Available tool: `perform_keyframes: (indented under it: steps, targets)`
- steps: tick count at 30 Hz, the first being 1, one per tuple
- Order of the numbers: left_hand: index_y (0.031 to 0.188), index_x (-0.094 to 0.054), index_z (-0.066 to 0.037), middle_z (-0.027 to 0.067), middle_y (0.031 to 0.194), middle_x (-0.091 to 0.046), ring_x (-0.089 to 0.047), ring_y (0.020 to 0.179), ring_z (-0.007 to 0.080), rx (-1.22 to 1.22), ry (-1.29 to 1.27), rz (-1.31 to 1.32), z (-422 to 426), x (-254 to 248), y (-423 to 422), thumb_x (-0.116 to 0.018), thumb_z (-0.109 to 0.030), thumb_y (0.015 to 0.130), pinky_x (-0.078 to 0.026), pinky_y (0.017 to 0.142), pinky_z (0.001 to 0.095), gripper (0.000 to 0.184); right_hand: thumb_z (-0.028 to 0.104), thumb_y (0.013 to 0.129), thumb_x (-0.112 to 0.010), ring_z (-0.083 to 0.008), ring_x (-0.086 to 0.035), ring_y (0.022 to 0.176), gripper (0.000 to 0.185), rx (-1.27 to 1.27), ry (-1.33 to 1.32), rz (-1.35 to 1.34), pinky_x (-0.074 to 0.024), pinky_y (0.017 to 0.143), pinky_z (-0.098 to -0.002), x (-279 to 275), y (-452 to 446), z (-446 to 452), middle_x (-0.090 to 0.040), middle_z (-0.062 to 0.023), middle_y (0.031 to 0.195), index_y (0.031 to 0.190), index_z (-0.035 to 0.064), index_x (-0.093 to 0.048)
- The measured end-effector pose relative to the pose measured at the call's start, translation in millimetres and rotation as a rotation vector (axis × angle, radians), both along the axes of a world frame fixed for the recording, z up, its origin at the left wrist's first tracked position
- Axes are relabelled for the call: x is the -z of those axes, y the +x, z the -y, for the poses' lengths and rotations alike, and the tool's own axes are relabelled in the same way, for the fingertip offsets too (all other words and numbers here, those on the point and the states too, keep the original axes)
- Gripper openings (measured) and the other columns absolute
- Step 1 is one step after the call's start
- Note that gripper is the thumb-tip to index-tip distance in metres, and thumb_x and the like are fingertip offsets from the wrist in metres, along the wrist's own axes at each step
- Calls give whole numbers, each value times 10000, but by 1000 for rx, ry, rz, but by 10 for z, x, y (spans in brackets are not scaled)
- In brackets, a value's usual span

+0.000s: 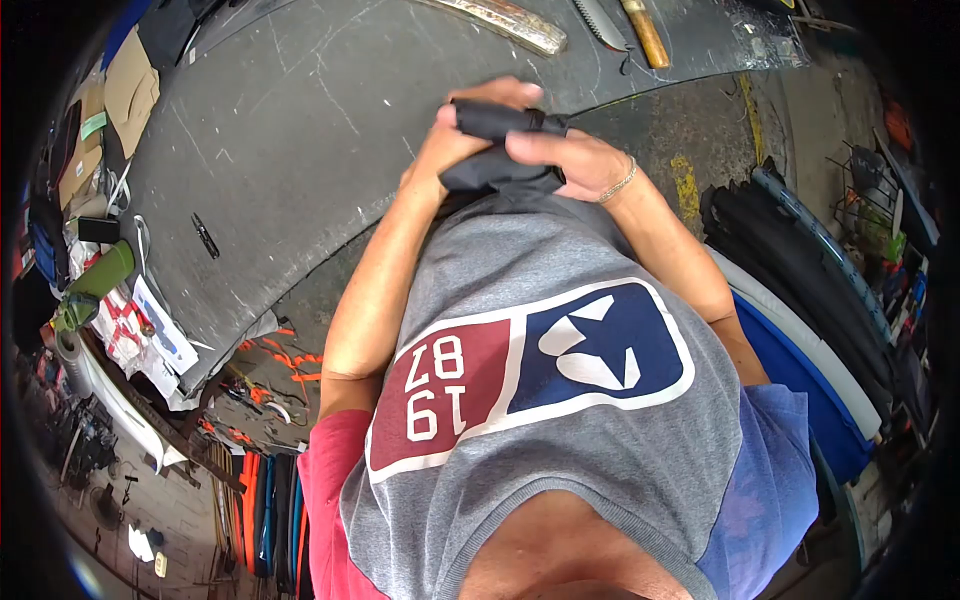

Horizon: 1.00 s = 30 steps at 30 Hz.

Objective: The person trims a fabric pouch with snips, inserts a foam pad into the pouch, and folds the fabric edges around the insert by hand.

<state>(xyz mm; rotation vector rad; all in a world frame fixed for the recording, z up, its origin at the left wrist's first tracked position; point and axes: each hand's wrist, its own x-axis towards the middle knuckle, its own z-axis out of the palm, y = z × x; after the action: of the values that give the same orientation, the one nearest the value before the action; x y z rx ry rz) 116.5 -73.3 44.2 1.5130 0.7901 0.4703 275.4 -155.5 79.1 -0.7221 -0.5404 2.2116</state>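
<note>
A folded bundle of black fabric (488,120) is held in front of my waist, at the near edge of the dark grey worktable (300,130). My left hand (445,148) is closed around its left side, with some fingers behind it. On the other side my right hand (585,165), with a bracelet at the wrist, grips it with the thumb laid across the front. Part of the fabric hangs below the hands against my grey shirt. Both hands are slightly blurred, and several fingertips are hidden.
A black pen (205,237) lies on the table's left. At the far edge are a plastic-wrapped bar (515,25), a saw blade (602,25) and a wooden-handled tool (647,35). Fabric rolls (800,290) stand at right; papers and wrapping (155,325) crowd the left.
</note>
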Motion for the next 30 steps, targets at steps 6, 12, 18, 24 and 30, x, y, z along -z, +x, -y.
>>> perform_keyframes:
  steps: [6,12,18,24,30]
  targets:
    - [1126,-696,-21,49,1001,-724,-656,909,108,-312,-192,231,-129,-170,-322,-524,-313,1085,-512,894,266,342,361,1035,-618,-175,-676,1141,510,351,-124,150,-537,1010,-362,150,33,42,-688,-90,1281,1403,11,-577]
    - [1103,-723,-73,-17,955,-707,-563,790,52,-205,-266,4,-6,-239,-311,-700,-283,996,-431,724,212,237,260,966,-740,-194,-688,1111,420,368,-297,124,-571,976,-368,288,107,122,-704,-108,1235,1264,-23,-656]
    - [1035,-682,-93,-56,868,-651,-489,715,24,-148,-412,37,-23,-95,-345,-683,-296,1005,-362,629,196,205,252,956,-751,-188,-691,1097,424,320,-271,150,-574,953,-347,256,179,162,-706,-112,1224,1259,-29,-656]
    - [1072,-635,-78,-32,844,-634,-534,724,56,-100,-182,-187,21,-81,-261,-608,-286,1045,-405,632,232,211,247,936,-772,-186,-681,1112,462,271,-268,222,-545,981,-326,213,276,215,-699,-114,1245,1285,-30,-649]
    - [1096,-602,-39,40,829,-645,-596,735,109,-103,187,-321,34,-135,-174,-552,-272,1069,-467,668,273,240,257,923,-784,-181,-663,1122,509,207,-219,384,-503,998,-302,156,271,321,-693,-117,1262,1301,-50,-638]
